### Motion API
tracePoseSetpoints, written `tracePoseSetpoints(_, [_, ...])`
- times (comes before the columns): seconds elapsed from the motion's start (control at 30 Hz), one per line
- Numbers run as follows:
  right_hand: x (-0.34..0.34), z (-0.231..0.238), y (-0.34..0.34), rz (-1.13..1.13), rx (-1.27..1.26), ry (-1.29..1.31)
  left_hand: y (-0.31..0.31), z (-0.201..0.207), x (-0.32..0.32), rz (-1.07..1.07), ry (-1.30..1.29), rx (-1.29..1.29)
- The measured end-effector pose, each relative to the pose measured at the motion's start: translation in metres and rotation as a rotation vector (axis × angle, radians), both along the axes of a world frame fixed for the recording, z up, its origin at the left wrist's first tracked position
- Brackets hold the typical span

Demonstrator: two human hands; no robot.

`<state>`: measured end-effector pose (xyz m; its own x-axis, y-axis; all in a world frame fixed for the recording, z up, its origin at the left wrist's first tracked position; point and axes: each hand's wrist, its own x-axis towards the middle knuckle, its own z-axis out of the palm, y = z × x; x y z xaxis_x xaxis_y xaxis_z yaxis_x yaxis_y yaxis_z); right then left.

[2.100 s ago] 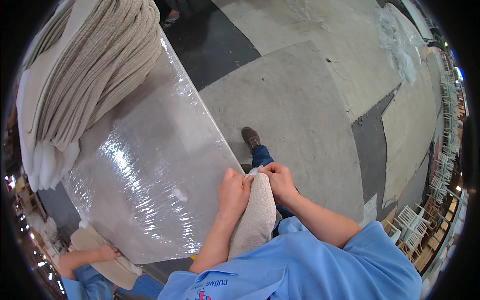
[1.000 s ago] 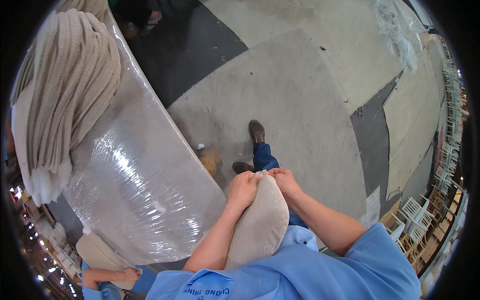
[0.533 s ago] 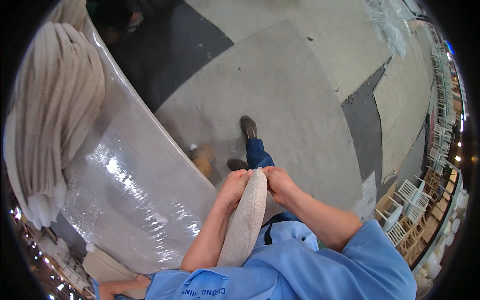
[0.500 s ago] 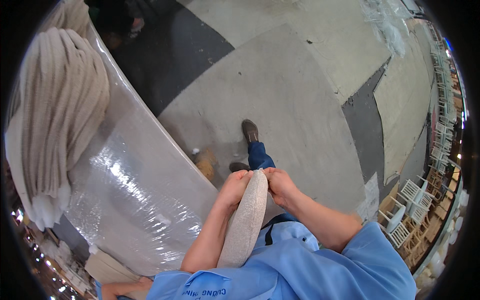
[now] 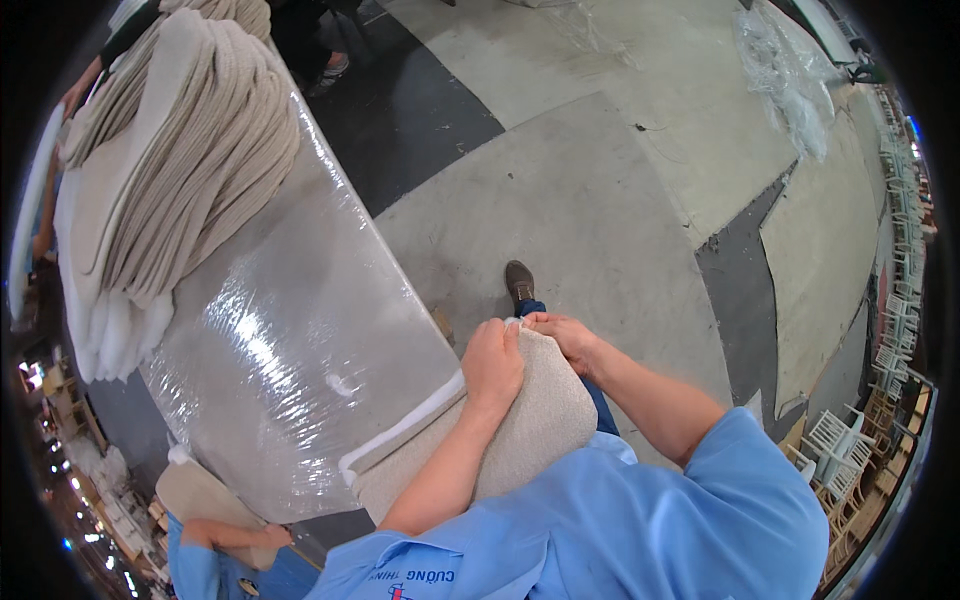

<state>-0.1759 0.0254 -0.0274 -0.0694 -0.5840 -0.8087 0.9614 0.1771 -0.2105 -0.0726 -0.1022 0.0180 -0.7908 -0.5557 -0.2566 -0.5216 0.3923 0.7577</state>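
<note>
A beige fabric cushion cover [image 5: 545, 400] with white wadding along one edge lies against my front, partly under my left forearm. My left hand [image 5: 493, 362] is closed on its far edge, the thumb toward the middle. Beside it my right hand [image 5: 563, 338] pinches the same edge near a corner, where a bit of white stuffing [image 5: 513, 322] shows between the hands. The fingertips are partly hidden by the fabric. The cover's left part reaches over the near edge of the plastic-wrapped table [image 5: 300, 370].
A stack of beige cushion covers [image 5: 200, 150] with white wadding lies on the table's far left. At lower left a co-worker's hand [image 5: 272, 536] holds another beige piece [image 5: 205, 500]. Another person stands beyond the stack. White chairs [image 5: 835, 445] and clear plastic sheeting [image 5: 790, 80] are at right.
The cover has turned from edge-on to showing its broad face, and its left part now shows by the table. Both hands still grip its far edge. My view has shifted left.
</note>
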Motion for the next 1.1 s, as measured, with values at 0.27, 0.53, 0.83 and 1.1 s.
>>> tracePoseSetpoints(0.27, [0.003, -0.013, -0.021, -0.013, 0.058, -0.013, -0.032, -0.011, -0.006, -0.013, -0.204, 0.190])
tracePoseSetpoints(0.53, [0.020, -0.033, -0.019, -0.011, 0.196, -0.082, -0.038, -0.020, -0.015, -0.097, -0.377, 0.284])
tracePoseSetpoints(0.83, [0.030, -0.044, -0.016, -0.044, 0.234, -0.293, -0.045, -0.063, -0.004, -0.092, -0.402, 0.449])
tracePoseSetpoints(1.1, [0.057, -0.003, -0.027, 0.160, 0.406, -0.315, -0.053, -0.059, 0.001, -0.118, -0.437, 0.350])
